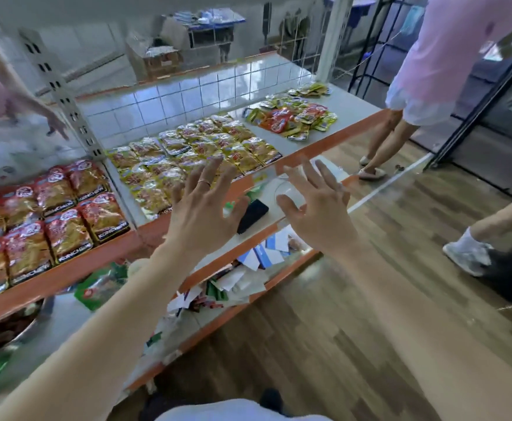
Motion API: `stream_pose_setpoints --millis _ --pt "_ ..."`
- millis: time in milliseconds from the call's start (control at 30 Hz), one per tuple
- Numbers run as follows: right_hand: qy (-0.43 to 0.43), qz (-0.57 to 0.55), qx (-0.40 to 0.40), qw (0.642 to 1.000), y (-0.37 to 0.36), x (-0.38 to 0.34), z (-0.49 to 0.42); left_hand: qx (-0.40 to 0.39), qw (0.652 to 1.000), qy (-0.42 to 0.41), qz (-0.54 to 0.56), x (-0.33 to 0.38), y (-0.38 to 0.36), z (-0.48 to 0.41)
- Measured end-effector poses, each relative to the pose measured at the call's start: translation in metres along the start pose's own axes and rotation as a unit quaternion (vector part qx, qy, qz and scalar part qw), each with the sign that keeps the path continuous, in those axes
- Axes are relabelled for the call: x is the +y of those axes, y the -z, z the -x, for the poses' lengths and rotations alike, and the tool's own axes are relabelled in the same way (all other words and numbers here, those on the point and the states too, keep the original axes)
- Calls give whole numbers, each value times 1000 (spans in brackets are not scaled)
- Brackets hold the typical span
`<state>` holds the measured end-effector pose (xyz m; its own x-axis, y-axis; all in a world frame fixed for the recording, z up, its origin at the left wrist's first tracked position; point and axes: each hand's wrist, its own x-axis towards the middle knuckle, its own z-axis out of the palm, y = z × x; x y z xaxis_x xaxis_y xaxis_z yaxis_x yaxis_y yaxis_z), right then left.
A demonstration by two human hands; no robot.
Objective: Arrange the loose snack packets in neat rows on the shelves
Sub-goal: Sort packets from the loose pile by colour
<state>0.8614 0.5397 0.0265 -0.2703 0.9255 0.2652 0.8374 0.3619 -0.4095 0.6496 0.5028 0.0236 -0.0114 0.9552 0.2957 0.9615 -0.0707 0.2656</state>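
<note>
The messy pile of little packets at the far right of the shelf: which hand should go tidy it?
Probably the right hand. It is open, holds nothing and hovers on the side nearer the messy pile. The left hand, also open, is over the yellow packets already lying in rows.

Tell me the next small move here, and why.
Probably reach the right hand toward the pile at the shelf's far right end. It and the left hand hover open and empty. The yellow packets and red packets already lie in rows, while that pile is heaped and overlapping.
</note>
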Motion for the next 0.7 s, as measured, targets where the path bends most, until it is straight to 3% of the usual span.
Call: stream_pose_setpoints --millis 333,700 --pt "-23 0 3 1000 6 49 -36 -20 1000 -14 0 31 -32 -45" --pt "-34 28 16 999 -9 102 -137 -52 998 -16 27 38 -87 -163"
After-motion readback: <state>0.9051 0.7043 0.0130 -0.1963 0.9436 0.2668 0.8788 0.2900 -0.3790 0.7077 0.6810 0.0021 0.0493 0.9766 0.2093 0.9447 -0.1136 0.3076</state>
